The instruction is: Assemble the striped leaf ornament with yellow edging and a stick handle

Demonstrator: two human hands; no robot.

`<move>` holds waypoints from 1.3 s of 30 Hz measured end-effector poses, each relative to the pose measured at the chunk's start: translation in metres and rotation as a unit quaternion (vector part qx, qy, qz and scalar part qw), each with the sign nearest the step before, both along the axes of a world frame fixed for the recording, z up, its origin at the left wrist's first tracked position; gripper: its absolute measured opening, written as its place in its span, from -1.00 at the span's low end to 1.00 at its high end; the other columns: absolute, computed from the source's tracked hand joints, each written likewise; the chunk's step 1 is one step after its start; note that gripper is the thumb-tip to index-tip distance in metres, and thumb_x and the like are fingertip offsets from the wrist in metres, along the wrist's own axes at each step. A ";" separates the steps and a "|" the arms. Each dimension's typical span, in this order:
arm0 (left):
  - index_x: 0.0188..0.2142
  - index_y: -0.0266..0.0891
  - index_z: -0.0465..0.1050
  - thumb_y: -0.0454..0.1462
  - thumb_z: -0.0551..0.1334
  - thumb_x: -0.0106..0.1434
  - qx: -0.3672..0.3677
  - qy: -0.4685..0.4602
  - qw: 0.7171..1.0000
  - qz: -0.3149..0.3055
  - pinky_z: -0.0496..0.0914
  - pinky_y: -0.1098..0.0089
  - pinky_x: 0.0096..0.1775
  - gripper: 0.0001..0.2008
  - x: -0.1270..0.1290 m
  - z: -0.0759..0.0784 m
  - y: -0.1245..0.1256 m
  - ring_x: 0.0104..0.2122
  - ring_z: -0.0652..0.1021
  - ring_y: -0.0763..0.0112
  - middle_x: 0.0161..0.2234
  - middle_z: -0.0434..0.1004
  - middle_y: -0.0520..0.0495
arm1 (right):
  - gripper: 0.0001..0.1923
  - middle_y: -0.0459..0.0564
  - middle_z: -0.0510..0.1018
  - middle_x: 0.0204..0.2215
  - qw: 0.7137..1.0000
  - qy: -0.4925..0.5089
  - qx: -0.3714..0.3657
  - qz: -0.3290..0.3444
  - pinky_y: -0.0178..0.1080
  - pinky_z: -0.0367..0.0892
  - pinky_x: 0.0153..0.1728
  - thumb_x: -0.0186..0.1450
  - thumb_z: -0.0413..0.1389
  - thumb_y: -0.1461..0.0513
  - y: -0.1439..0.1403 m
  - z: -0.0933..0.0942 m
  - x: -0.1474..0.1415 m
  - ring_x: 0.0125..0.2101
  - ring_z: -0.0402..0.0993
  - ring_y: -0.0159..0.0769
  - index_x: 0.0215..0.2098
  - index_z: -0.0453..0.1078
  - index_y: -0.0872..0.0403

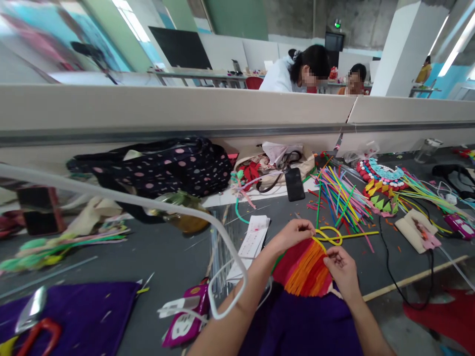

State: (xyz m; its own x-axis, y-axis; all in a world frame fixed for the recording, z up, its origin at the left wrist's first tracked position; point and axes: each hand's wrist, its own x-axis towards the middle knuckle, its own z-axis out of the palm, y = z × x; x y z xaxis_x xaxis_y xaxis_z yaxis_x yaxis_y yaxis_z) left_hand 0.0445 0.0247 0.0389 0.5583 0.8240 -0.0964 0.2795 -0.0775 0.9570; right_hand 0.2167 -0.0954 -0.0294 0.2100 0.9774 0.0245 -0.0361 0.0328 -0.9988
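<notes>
**Fringed piece (306, 269) largely filled in, 1 yellow stem (342, 237) partly loose**

The dark grey table (166, 262), smooth and matt, spreads across the scene, littered with scraps. Towards its back slumps a soft patterned bag (178, 165), dark with pale dots; at the lower left lies a flat purple cloth (104, 311).

The fringed piece is at the table's near side, between the 2 hands, above purple fabric (300, 321) over the lap. Its body looks mostly done: crimson, orange and red strands lie side by side, ribbed and fanning out towards a rounded lower edge. The upper border seems less complete, with yellow running along it.

Beyond, to the right, a loose bundle of stems (343, 198) fans out, thin, straight and many-coloured. Next to it sits a curved, knobbly ornament (388, 173) in blue, white and red, with pointed yellow and green tips.

The left hand (295, 235) appears to pinch the yellow stem at the upper edge; the right hand (341, 269) seems to nip the piece's right edge between finger and thumb.

Smallest is the yellow stem: thin and bendy, curled into a loop, its straight end lying unattached. That stretch looks left to be worked.
</notes>
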 end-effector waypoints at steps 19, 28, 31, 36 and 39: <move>-0.55 -0.29 0.48 -0.21 0.22 0.03 -0.001 0.028 0.999 -0.015 0.23 0.44 -0.41 -0.82 0.005 -0.003 0.000 -0.52 0.35 0.45 -0.59 0.39 0.06 | -0.67 0.01 0.63 -0.28 0.999 0.032 -0.003 0.021 -0.27 0.40 -0.27 0.19 0.22 0.18 0.001 0.000 -0.002 -0.35 0.52 -0.28 -0.07 0.53 0.04; -0.53 -0.29 0.49 -0.10 0.27 0.08 0.015 0.020 1.000 0.016 0.24 0.44 -0.40 -0.73 0.001 -0.003 -0.001 -0.50 0.38 0.43 -0.57 0.41 0.06 | -0.70 -0.04 0.60 -0.38 0.998 0.029 -0.019 0.061 -0.31 0.38 -0.37 0.18 0.22 0.17 -0.006 -0.006 0.006 -0.42 0.48 -0.32 -0.12 0.49 0.06; -0.53 -0.29 0.47 -0.02 0.24 0.14 0.035 0.016 0.998 0.053 0.23 0.44 -0.42 -0.64 -0.001 -0.004 -0.001 -0.52 0.37 0.43 -0.59 0.38 0.07 | -0.72 -0.07 0.59 -0.44 0.998 0.037 -0.022 0.051 -0.30 0.37 -0.39 0.16 0.23 0.16 -0.007 -0.006 0.006 -0.46 0.46 -0.33 -0.16 0.50 0.06; -0.34 -0.26 0.50 -0.02 0.18 0.23 0.102 -0.005 0.976 0.193 0.33 0.38 -0.29 -0.66 -0.012 0.010 -0.005 -0.37 0.48 0.32 -0.41 0.53 -0.05 | -0.69 -0.04 0.61 -0.45 0.996 0.082 -0.023 0.016 -0.27 0.38 -0.38 0.13 0.27 0.10 -0.006 0.004 0.005 -0.46 0.49 -0.29 -0.20 0.51 0.08; -0.28 -0.21 0.49 -0.08 0.18 0.25 0.213 -0.020 0.916 0.338 0.35 0.35 -0.20 -0.74 -0.019 0.022 -0.021 -0.28 0.49 0.29 -0.31 0.53 -0.07 | -0.67 -0.04 0.61 -0.43 0.992 0.126 -0.029 0.007 -0.29 0.37 -0.41 0.11 0.30 0.10 -0.003 0.013 0.007 -0.45 0.50 -0.29 -0.20 0.50 0.08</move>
State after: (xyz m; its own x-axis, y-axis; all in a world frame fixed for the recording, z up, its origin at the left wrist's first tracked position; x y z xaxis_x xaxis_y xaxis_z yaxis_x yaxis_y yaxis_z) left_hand 0.0254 0.0040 0.0611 -0.0983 0.9410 0.3239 0.3668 -0.2683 0.8907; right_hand 0.2237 -0.0983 -0.0167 0.1894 0.9784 -0.0834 -0.2845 -0.0266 -0.9583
